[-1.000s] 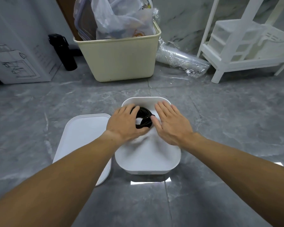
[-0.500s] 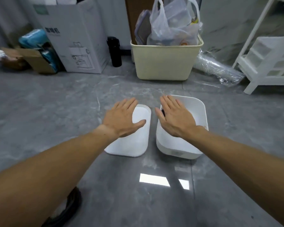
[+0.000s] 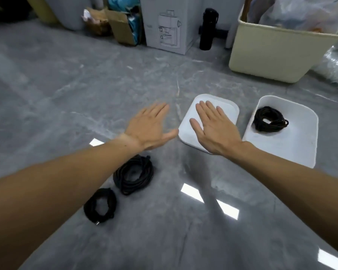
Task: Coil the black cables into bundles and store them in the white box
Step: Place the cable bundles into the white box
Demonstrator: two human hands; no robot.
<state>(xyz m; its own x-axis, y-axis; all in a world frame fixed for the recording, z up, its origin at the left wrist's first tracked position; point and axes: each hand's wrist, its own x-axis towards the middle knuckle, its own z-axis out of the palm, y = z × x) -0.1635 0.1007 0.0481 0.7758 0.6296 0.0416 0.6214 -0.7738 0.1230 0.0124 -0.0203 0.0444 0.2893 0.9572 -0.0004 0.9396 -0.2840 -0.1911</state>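
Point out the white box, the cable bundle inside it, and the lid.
white box (image 3: 293,151), head view, bare floor.
cable bundle (image 3: 259,124), head view, left of coil.
lid (image 3: 227,108), head view, far corner.

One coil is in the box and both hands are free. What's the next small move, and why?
Probably lower the left hand onto the larger black cable coil on the grey floor. Both hands are open and hold nothing, with the right hand over the white lid. The white box holds one black coil; the smaller black coil also waits on the floor.
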